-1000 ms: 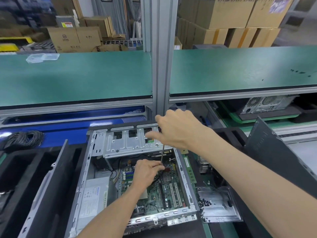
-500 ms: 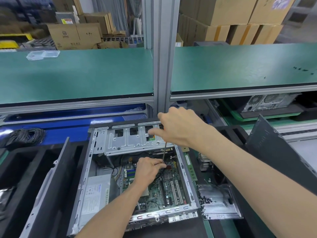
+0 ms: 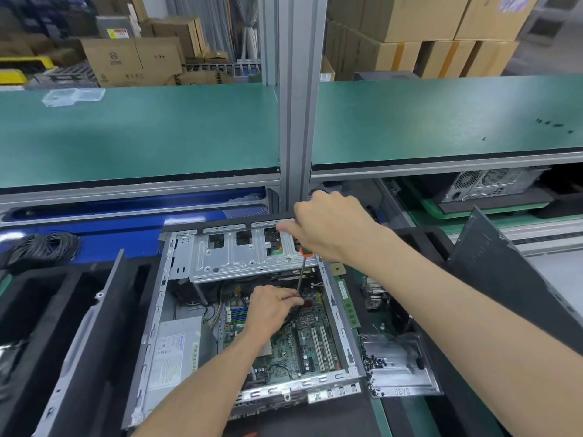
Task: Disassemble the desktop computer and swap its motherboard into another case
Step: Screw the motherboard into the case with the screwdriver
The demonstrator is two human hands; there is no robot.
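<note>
Two hands work inside the open computer case (image 3: 151,335).
The right hand (image 3: 328,225) grips a screwdriver (image 3: 301,272); left hand (image 3: 271,307) fingers pinch its tip on the motherboard (image 3: 296,348). Green bench (image 3: 142,130) behind.

My right hand (image 3: 331,228) sat high, fingers curled round a screwdriver (image 3: 302,269) handle, forearm running in from the lower right. My left hand (image 3: 271,307) sat lower, fingertips pinching the shaft near its tip, forearm from below.
</note>
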